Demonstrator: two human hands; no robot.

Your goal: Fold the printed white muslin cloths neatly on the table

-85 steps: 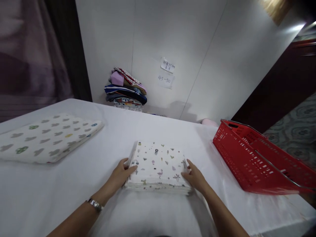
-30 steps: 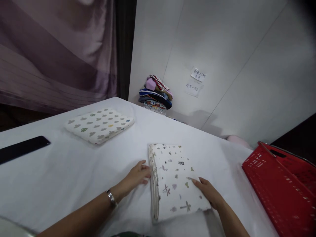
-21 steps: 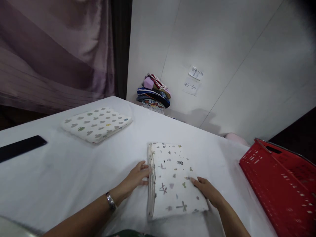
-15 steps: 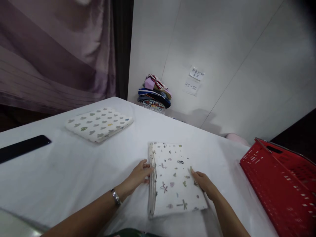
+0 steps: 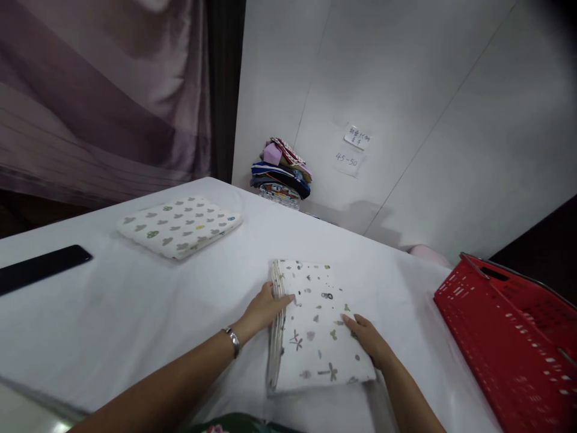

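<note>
A folded white cloth (image 5: 318, 355) printed with small plants and figures lies in front of me, its stacked layers showing along the left side. My left hand (image 5: 262, 310) grips that layered edge, thumb on the top face and fingers against the side. At the opposite edge, my right hand (image 5: 368, 341) holds the cloth with its thumb on top; its other fingers are partly hidden. Farther left rests another folded white cloth (image 5: 180, 225) with a grey cloud-like print, touched by neither hand.
A red plastic basket (image 5: 500, 331) stands at the right of the white-covered table (image 5: 211, 300). A black phone-like slab (image 5: 45, 267) lies at the left. Beyond the far edge are a pile of folded fabrics (image 5: 282, 171) and a wall with paper labels (image 5: 349, 159).
My left hand has moved right and closed on the layered edge, its thumb now over the top. My right hand stays at the right edge, its thumb slightly farther in.
</note>
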